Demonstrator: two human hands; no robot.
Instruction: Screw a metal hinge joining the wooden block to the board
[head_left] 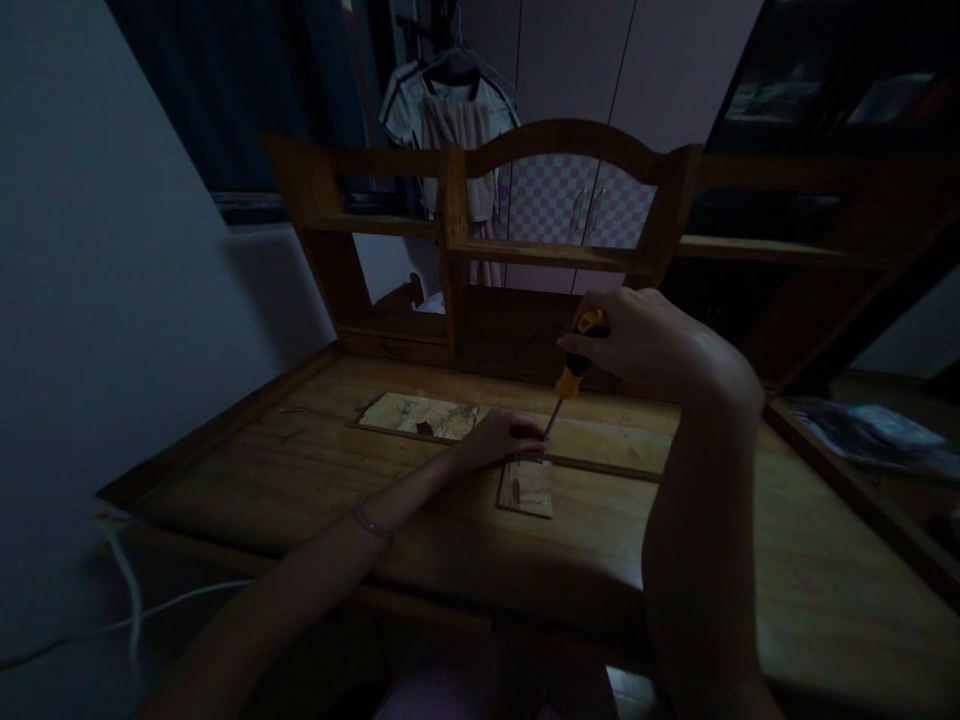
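A screwdriver (573,374) with a yellow and black handle is gripped from above in my right hand (626,330). Its metal shaft slants down and left to the fingertips of my left hand (504,438). Those fingers are bent together around the spot where the tip meets the wood; whatever they pinch is too small and dark to make out. Just below them lies a small square wood piece (527,488), with a dark strip along its upper edge. Beneath my left hand runs a long wooden board (416,414) with a dark mark, partly covered by the hand.
All this rests on a wooden desk (315,480) with a raised shelf unit (450,220) along its back. Small thin items (291,409) lie at the left. Magazines or papers (874,428) are at the right. A white cable (127,570) hangs near the left front corner.
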